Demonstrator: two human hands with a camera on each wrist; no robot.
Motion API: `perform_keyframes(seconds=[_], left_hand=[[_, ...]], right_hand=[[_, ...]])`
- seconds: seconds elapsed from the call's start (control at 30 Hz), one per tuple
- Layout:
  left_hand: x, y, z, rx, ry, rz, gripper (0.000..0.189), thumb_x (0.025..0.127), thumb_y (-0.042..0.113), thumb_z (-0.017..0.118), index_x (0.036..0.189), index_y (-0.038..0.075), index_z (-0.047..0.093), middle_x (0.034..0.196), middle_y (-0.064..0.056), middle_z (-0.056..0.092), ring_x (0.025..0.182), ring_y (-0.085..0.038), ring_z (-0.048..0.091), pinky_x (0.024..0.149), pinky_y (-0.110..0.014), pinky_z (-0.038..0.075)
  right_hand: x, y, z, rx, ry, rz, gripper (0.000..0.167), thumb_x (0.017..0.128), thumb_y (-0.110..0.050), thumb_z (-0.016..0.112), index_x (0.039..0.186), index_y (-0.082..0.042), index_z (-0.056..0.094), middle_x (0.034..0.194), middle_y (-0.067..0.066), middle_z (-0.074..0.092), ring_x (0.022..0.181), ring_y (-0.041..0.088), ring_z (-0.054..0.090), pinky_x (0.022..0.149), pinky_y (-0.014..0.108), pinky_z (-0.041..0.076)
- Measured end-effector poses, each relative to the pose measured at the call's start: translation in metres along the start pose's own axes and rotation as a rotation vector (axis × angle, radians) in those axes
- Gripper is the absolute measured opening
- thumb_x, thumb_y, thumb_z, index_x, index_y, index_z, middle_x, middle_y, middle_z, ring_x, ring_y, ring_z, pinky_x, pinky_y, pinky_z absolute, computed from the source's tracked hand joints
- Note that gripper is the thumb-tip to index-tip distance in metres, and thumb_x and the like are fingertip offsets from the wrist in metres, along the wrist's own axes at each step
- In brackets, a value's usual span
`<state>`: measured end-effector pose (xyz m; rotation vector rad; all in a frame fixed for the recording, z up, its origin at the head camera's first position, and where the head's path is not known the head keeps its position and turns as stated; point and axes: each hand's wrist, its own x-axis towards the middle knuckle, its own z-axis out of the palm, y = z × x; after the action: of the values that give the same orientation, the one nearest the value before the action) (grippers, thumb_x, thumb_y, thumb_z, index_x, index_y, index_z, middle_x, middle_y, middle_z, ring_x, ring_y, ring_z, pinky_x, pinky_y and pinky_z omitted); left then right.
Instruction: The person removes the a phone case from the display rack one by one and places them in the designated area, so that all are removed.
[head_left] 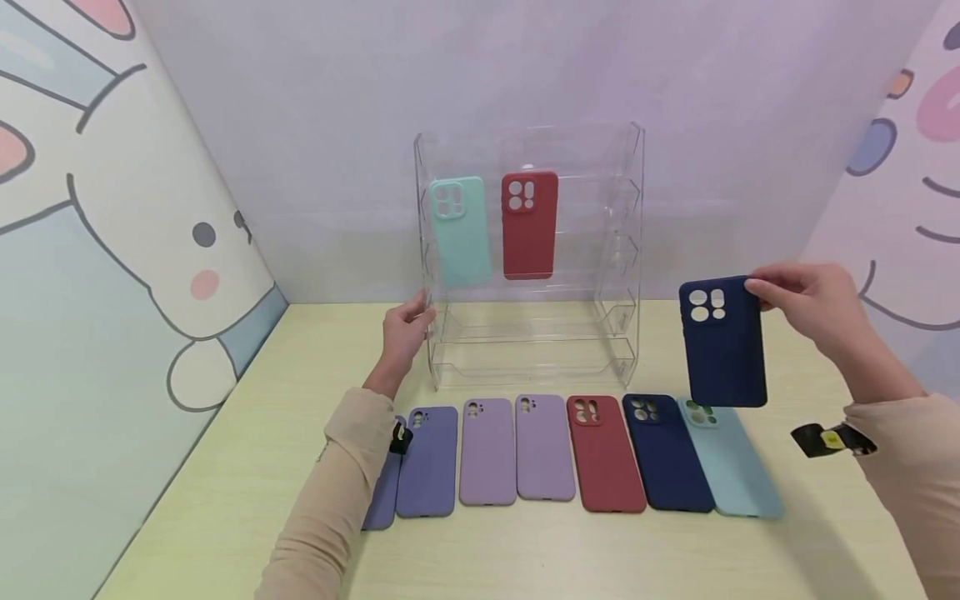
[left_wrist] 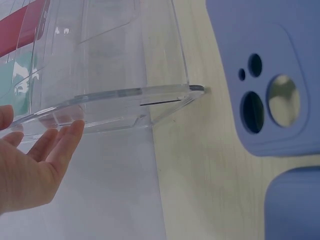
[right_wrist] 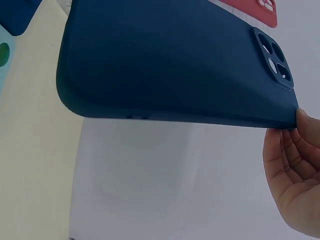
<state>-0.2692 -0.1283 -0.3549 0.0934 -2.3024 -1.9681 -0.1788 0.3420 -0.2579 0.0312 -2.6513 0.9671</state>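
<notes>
My right hand [head_left: 813,304] pinches a navy blue phone case [head_left: 726,354] by its upper right corner, thumb in front. The case hangs upright above the table, camera cutouts at its top left. In the right wrist view, the thumb and fingers hold the corner beside the cutouts. My left hand [head_left: 405,335] holds the left side panel of a clear tiered display rack [head_left: 534,348], with thumb and fingers on either side of its edge [left_wrist: 110,94]. On the rack, a mint phone case [head_left: 463,242] and a red phone case [head_left: 529,237] stand side by side.
A row of phone cases lies before the rack: blue-purple [head_left: 429,467], lilac [head_left: 489,458], another lilac [head_left: 546,454], red [head_left: 609,462], navy [head_left: 671,462] and light blue [head_left: 738,471]. My left sleeve partly covers another blue-purple case [head_left: 384,492]. Cartoon-printed walls flank the table.
</notes>
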Motion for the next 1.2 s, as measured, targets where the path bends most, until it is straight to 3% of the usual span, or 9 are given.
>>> perform_keyframes(seconds=[0.17,0.23,0.3,0.4,0.53,0.67,0.8,1.0,1.2], left_hand=[[0.000,0.000,0.000,-0.002,0.001,-0.002,0.042,0.091,0.014,0.055,0.132,0.015,0.047,0.127,-0.012,0.053,0.110,-0.022,0.052,0.084,-0.038,0.050],[0.000,0.000,0.000,0.001,0.002,-0.004,0.042,0.091,0.014,0.055,0.132,0.015,0.047,0.127,-0.012,0.053,0.109,-0.021,0.052,0.084,-0.037,0.050],[0.000,0.000,0.000,0.004,0.004,-0.005,0.042,0.091,0.014,0.055,0.132,0.016,0.047,0.127,-0.012,0.053,0.109,-0.021,0.053,0.083,-0.037,0.050],[0.000,0.000,-0.001,0.002,0.001,-0.004,0.042,0.091,0.014,0.055,0.133,0.015,0.047,0.128,-0.012,0.052,0.109,-0.021,0.052,0.084,-0.038,0.049],[0.000,0.000,-0.001,-0.011,-0.001,-0.004,0.042,0.091,0.013,0.054,0.133,0.014,0.046,0.129,-0.013,0.051,0.110,-0.023,0.051,0.087,-0.042,0.047],[-0.001,0.000,-0.001,-0.022,-0.002,-0.006,0.042,0.091,0.013,0.055,0.133,0.013,0.046,0.129,-0.013,0.051,0.110,-0.023,0.051,0.088,-0.044,0.046],[-0.001,-0.001,-0.001,-0.020,-0.004,-0.007,0.042,0.091,0.013,0.054,0.132,0.013,0.046,0.129,-0.013,0.051,0.109,-0.023,0.051,0.088,-0.044,0.047],[-0.001,-0.001,-0.002,-0.025,-0.002,0.005,0.042,0.091,0.012,0.054,0.133,0.013,0.046,0.130,-0.015,0.050,0.110,-0.024,0.052,0.088,-0.042,0.047],[-0.002,-0.002,-0.002,-0.036,-0.016,0.024,0.042,0.092,0.010,0.053,0.133,0.011,0.045,0.131,-0.016,0.048,0.112,-0.025,0.051,0.089,-0.043,0.046]], right_hand=[[-0.002,0.016,-0.002,-0.011,-0.082,0.055,0.047,0.092,-0.031,0.052,0.114,0.011,0.055,0.079,0.009,0.067,0.062,-0.012,0.050,0.078,0.049,0.039],[-0.004,0.023,-0.003,-0.001,-0.111,0.069,0.048,0.093,-0.030,0.051,0.115,0.012,0.053,0.080,0.014,0.067,0.063,-0.011,0.050,0.079,0.059,0.035],[-0.007,0.030,-0.005,0.002,-0.137,0.088,0.049,0.093,-0.030,0.051,0.116,0.013,0.052,0.079,0.010,0.067,0.063,-0.009,0.051,0.079,0.062,0.033],[-0.010,0.040,-0.006,-0.007,-0.168,0.109,0.049,0.093,-0.029,0.050,0.116,0.014,0.051,0.077,0.003,0.066,0.063,-0.007,0.052,0.078,0.060,0.035],[-0.012,0.054,-0.008,-0.026,-0.205,0.138,0.049,0.094,-0.029,0.049,0.116,0.016,0.050,0.078,0.007,0.066,0.063,-0.006,0.052,0.075,0.057,0.037],[-0.014,0.066,-0.010,-0.066,-0.228,0.142,0.050,0.094,-0.029,0.050,0.115,0.016,0.050,0.078,0.010,0.067,0.062,-0.003,0.054,0.066,0.035,0.044],[-0.016,0.076,-0.009,-0.078,-0.236,0.132,0.049,0.093,-0.026,0.050,0.114,0.018,0.049,0.077,0.011,0.067,0.061,0.002,0.057,0.054,0.017,0.042],[-0.015,0.101,-0.009,-0.098,-0.268,0.150,0.049,0.094,-0.026,0.049,0.111,0.020,0.050,0.076,0.012,0.065,0.061,0.009,0.056,0.055,0.023,0.047],[-0.010,0.158,-0.011,-0.056,-0.332,0.197,0.037,0.092,-0.033,0.052,0.103,0.001,0.063,0.072,0.004,0.065,0.062,0.014,0.058,0.055,0.031,0.049]])
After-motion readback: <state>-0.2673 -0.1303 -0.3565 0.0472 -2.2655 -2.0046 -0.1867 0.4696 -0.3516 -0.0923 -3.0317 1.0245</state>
